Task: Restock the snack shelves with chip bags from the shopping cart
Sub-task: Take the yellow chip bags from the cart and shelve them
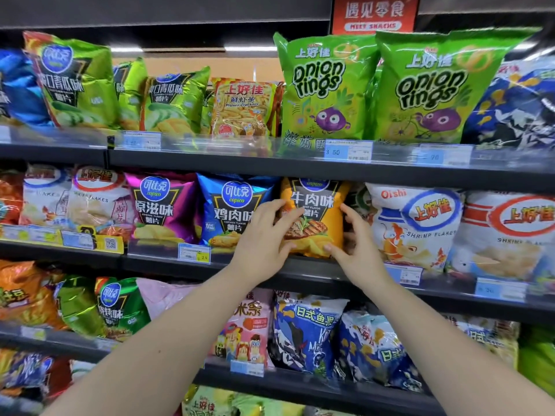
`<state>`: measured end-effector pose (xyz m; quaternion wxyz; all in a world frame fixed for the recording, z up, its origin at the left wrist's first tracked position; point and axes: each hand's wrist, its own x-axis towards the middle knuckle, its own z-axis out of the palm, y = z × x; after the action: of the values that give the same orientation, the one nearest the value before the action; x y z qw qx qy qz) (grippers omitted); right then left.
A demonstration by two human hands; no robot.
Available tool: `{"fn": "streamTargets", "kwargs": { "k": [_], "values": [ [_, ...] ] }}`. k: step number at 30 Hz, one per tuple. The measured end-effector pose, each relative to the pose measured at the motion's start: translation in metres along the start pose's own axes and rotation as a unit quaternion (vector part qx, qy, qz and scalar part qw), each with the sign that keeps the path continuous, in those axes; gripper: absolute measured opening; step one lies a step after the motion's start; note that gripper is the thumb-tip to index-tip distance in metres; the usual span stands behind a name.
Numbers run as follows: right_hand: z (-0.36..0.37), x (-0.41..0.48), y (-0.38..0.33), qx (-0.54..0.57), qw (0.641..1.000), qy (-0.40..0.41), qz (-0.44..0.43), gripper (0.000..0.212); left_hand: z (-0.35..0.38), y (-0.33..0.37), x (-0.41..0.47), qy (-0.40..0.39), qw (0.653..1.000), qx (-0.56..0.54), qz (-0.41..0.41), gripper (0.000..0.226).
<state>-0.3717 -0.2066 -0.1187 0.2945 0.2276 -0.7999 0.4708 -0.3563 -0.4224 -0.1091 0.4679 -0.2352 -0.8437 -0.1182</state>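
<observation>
An orange beef-flavour chip bag (318, 205) stands upright on the middle shelf (300, 267), between a blue chicken-flavour bag (228, 211) and a white shrimp-flakes bag (417, 226). My left hand (264, 235) lies on the orange bag's left front with spread fingers and the thumb near its lower edge. My right hand (357, 247) grips the bag's right edge: the thumb is on the lower front, the index finger runs up the side, and the other fingers curl behind. The shopping cart is out of view.
The top shelf (210, 163) carries green cucumber chip bags (81, 85), prawn crackers (243, 106) and two onion-rings bags (327, 88). A magenta bag (162, 205) stands left of the blue one. The lower shelves are packed with more snack bags. Price tags line the shelf edges.
</observation>
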Motion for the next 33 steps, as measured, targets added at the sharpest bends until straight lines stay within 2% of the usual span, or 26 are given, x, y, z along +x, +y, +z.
{"fn": "streamTargets", "kwargs": {
  "k": [3,8,14,20,29,33],
  "values": [
    [-0.001,0.001,-0.004,0.009,1.000,-0.014,-0.026,0.092,0.000,0.000,0.008,-0.014,0.998,0.031,0.054,0.074],
    [0.005,0.006,-0.013,-0.031,0.999,-0.022,-0.038,0.093,-0.001,-0.005,0.017,-0.045,0.994,0.058,0.082,0.078],
    [0.006,0.014,-0.025,-0.056,0.997,-0.040,-0.045,0.091,-0.005,-0.017,0.022,-0.046,0.993,0.081,0.071,0.084],
    [0.013,0.002,-0.019,-0.052,0.996,-0.059,-0.048,0.091,-0.007,-0.021,0.002,-0.040,0.988,0.104,0.109,0.085],
    [0.016,0.001,-0.020,-0.110,0.987,-0.104,-0.060,0.090,-0.003,-0.025,-0.008,-0.010,0.983,0.157,0.095,0.061],
    [0.014,0.005,-0.023,-0.115,0.988,-0.095,-0.047,0.089,-0.001,-0.028,0.004,-0.013,0.973,0.216,0.077,0.068]
  ]
}}
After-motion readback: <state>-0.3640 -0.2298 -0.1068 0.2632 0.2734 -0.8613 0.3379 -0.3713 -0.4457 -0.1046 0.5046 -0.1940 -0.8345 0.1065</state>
